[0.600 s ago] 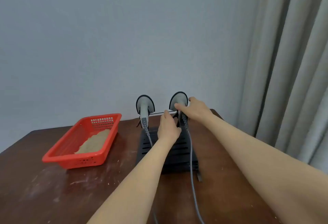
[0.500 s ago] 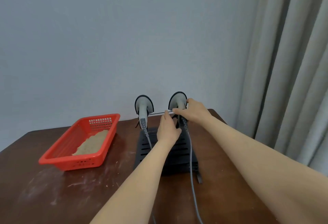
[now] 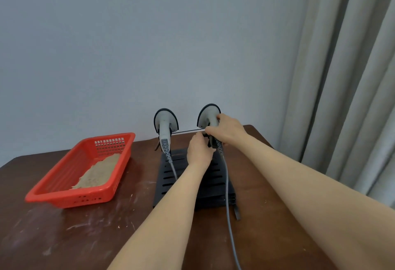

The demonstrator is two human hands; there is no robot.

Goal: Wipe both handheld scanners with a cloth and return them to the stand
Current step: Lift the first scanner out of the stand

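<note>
A dark brown desk (image 3: 85, 237), scuffed with pale marks, fills the lower frame. On it sit a red basket (image 3: 85, 199) at left and a black slotted stand (image 3: 213, 192) at centre. A grey cable (image 3: 230, 227) seems to trail across it.

Reaching out toward 12 o'clock. Gripping right scanner (image 3: 208, 115) with right hand (image 3: 226, 131), fingers curled. Holding left hand (image 3: 198, 152) palm-down at 8 o'clock of right; finger curl hidden.

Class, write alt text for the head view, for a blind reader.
The right hand grips the right scanner at the black stand, the left hand beside it. The left scanner sits alongside; a red basket holds a tan cloth.
</note>
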